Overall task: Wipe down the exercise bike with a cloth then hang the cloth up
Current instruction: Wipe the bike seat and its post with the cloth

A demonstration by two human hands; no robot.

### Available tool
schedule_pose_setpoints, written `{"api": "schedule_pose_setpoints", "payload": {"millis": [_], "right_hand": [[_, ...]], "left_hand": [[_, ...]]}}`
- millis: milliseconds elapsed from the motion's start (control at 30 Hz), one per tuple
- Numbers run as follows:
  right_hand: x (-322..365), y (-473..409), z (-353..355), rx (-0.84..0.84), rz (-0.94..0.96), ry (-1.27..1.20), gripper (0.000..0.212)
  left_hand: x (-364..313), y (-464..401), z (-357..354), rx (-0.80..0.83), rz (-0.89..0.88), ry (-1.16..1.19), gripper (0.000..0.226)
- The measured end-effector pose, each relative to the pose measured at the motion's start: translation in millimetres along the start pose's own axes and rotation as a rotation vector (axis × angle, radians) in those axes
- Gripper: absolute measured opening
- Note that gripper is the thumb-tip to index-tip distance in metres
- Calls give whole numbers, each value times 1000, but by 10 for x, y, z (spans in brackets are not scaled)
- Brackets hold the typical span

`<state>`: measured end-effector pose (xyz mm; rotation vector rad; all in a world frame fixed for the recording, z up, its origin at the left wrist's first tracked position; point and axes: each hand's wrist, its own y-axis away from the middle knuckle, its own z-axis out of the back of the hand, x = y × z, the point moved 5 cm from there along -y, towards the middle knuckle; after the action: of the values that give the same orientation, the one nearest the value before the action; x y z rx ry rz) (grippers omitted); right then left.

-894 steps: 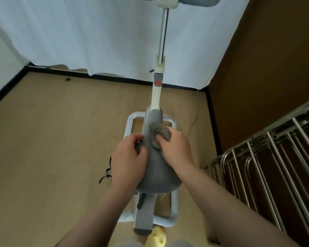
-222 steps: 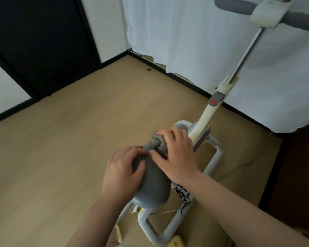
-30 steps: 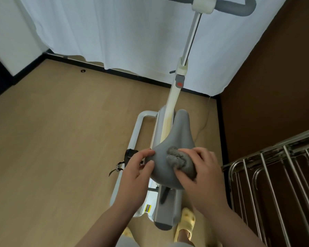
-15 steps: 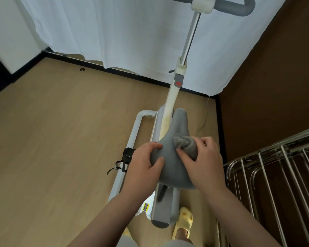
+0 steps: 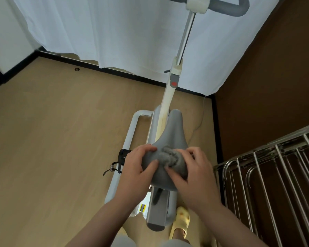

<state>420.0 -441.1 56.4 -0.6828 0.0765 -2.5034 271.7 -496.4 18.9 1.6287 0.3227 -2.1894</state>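
Right hand (image 5: 194, 173) pinching bunched grey cloth (image 5: 169, 156) onto padded grey bike saddle (image 5: 169, 139), left hand (image 5: 137, 168) gripping its edge; risks cloth slipping floorward if pinch loosens

Two hands (image 5: 137, 168) (image 5: 194, 173), one cloth (image 5: 169, 156), one bike (image 5: 169, 132), one drying rack (image 5: 275, 175), one curtain (image 5: 114, 32) and one yellow slipper (image 5: 181, 219).

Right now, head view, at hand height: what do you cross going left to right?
Wood floor → pedal strap → left hand gripping the saddle → grey cloth → right hand → metal drying rack.
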Motion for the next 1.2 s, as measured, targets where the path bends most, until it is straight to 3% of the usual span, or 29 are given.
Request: {"api": "schedule_pose_setpoints", "payload": {"millis": [100, 233, 367, 500, 667, 800, 933, 1033, 1133, 1200], "right_hand": [[4, -148, -1, -37, -69, -39, 36], [385, -196, -159, 156, 193, -142, 37], [251, -503, -145, 209, 138, -121, 28], [507, -448, -269, 374, 331, -128, 22], [511, -668, -295, 353, 252, -76, 19], [671, -621, -439, 532, 420, -25, 20], [619, -837, -433, 520, 375, -40, 17], [637, -770, -492, 643, 444, -64, 22], [523, -959, -449, 672, 321, -52, 20], [541, -1036, -510, 710, 262, -14, 21]], "left_hand": [[23, -7, 4, -20, 8, 48, 24], [31, 47, 80, -103, 96, 263, 27], [57, 90, 121, -130, 125, 302, 29], [177, 117, 143, -237, 238, 425, 27], [165, 214, 61, -253, 239, 457, 27], [281, 284, 39, -360, 337, 555, 26], [252, 274, 52, -306, 324, 538, 33], [267, 290, 104, -309, 319, 486, 26], [309, 305, 137, -226, 275, 379, 9], [342, 306, 118, -147, 268, 322, 16]]}}
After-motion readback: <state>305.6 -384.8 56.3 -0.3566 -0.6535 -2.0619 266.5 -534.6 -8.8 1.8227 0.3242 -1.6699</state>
